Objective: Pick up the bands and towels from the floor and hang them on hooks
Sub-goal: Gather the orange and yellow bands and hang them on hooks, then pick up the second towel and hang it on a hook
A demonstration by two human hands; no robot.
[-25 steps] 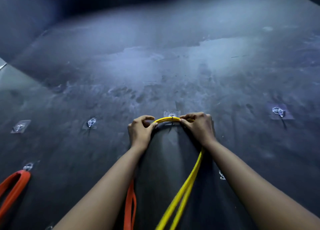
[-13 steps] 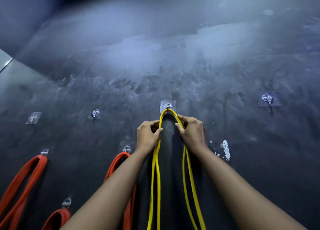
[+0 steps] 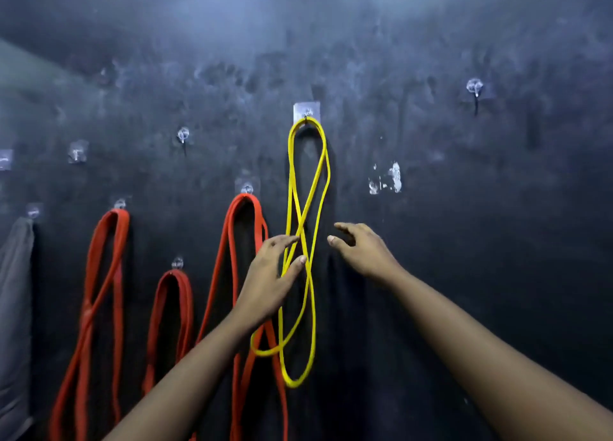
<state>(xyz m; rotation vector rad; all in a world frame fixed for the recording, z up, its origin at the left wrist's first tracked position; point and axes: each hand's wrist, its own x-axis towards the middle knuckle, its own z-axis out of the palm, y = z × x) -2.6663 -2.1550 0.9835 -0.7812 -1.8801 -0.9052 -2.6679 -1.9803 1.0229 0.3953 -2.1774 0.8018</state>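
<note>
yellow band [image 3: 292, 182], thin, in crossed loops on hook [image 3: 307, 111]; left hand [image 3: 268, 281] slack against it, right hand [image 3: 365, 255] splayed

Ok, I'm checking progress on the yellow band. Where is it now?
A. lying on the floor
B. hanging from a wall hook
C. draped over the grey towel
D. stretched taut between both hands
B: the yellow band loops over the hook and hangs down the wall, with the left hand at its strands and the right hand apart from it.
</note>
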